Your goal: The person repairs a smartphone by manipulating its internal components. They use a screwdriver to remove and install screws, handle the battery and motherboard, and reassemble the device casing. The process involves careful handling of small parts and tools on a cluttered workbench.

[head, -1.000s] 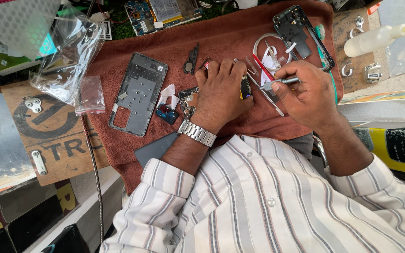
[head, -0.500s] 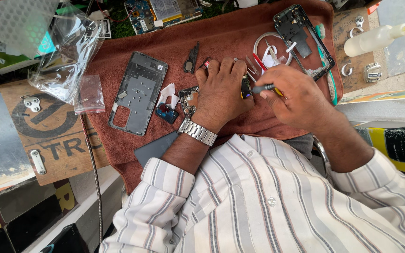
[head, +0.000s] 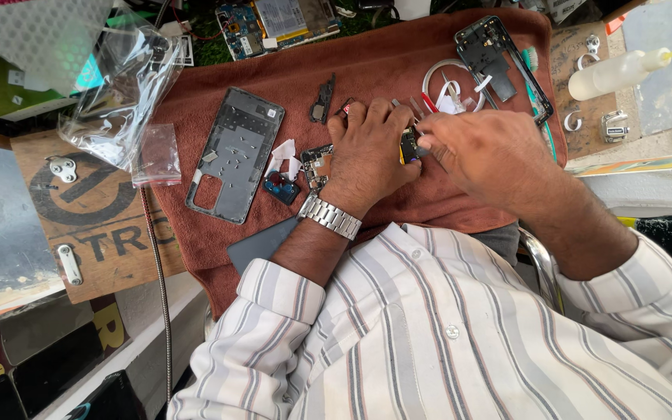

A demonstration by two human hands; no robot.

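My left hand [head: 371, 152], with a metal watch on its wrist, pinches a small black and yellow phone part [head: 407, 145] over a brown towel [head: 398, 66]. My right hand [head: 484, 152] is closed right beside it, fingertips pressed to the part. The thin tool it gripped a moment ago is mostly hidden under its fingers. A small circuit board [head: 316, 162] lies by my left thumb. Left of that lies a grey phone frame [head: 235, 155] with tiny screws on it.
A second dark phone frame [head: 495, 54], white cable ring and red-handled tools lie at the towel's far right. A dark back panel [head: 262, 243] sits near my left forearm. A plastic bag [head: 118, 85], wooden board [head: 95, 225], white squeeze bottle [head: 620, 74] and opened phone [head: 289, 19] surround the towel.
My right hand moved left with the thin tool and closed in on the part in my left hand. My left hand stayed put.
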